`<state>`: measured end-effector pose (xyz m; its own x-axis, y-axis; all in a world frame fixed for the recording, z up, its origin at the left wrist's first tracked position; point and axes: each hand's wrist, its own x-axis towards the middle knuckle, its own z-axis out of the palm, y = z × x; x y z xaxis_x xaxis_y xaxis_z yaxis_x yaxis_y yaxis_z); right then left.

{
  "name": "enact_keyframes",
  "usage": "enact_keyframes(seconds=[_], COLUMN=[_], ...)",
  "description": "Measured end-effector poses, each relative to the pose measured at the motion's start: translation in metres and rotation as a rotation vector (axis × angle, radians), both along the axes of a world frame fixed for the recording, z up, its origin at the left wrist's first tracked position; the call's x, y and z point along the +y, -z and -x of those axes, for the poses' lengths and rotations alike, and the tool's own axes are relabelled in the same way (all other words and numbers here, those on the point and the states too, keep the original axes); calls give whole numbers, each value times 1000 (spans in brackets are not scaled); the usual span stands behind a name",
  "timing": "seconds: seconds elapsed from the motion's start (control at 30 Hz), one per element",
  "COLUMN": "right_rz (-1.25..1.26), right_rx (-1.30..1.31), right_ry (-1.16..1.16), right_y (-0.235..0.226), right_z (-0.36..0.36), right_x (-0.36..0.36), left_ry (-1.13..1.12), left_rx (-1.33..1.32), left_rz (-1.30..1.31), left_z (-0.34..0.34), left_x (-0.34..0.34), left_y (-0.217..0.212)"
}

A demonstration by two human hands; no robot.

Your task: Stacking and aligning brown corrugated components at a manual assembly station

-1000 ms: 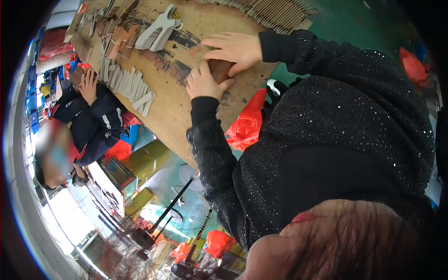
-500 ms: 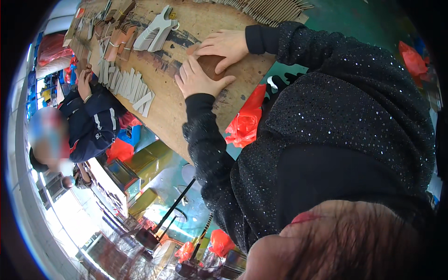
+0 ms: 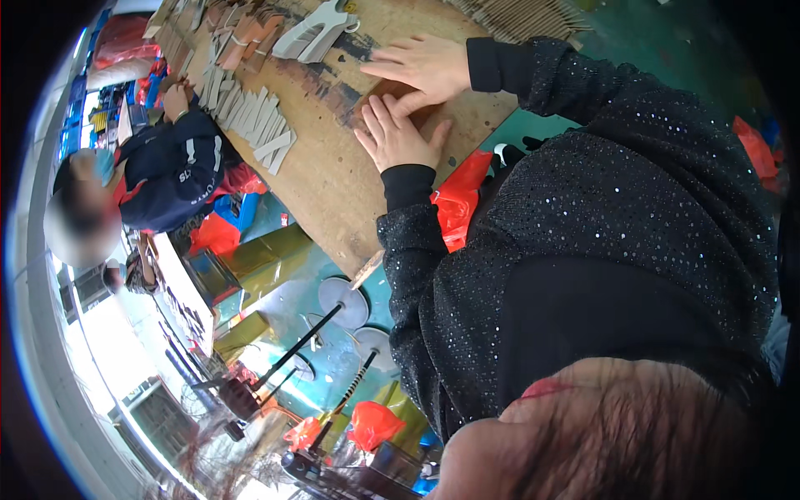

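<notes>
My left hand lies palm down on a reddish-brown piece, its fingers stretched out and its thumb apart. Just beyond it, my right hand reaches in from the right. Its fingers are spread flat over the far side of the same piece, with the thumb close to the left hand's fingertips. Both hands are open, resting on the piece without gripping it. Most of it is hidden beneath them, so I cannot tell its full shape or whether it is one piece or several. It lies on the worn wooden table.
Pale strips lie fanned out at the table's left. Tied brown bundles and a light grey forked bundle lie farther back. A row of thin brown sticks lines the far edge. A co-worker sits at left.
The view has shifted, moving the table right in the picture. My right hand's fingers have straightened and spread. Both hands stay over the brown piece, which shows less of its ridged surface.
</notes>
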<state>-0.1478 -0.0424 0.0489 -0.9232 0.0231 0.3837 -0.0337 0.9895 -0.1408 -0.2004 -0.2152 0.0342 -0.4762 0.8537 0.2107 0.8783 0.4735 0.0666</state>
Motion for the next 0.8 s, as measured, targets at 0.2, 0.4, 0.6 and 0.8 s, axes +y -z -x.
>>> enact_keyframes(seconds=[0.2,0.4,0.6,0.8], right_rz=[95,121,80,58], right_rx=[-202,-396,-452,-443], right_ry=[-451,-368,-275,-357], right_y=[-23,16,0,9], right_z=[130,257,299,303], right_x=[-37,-79,-106,-90], left_ry=[-142,-152,-320,-335], left_rx=[27,-129,-91,-78], left_rz=[-27,-136,-294,-431], left_z=[-14,-53,-80,-84], left_x=[-23,-73,-124,-124], left_y=[3,5,4,4])
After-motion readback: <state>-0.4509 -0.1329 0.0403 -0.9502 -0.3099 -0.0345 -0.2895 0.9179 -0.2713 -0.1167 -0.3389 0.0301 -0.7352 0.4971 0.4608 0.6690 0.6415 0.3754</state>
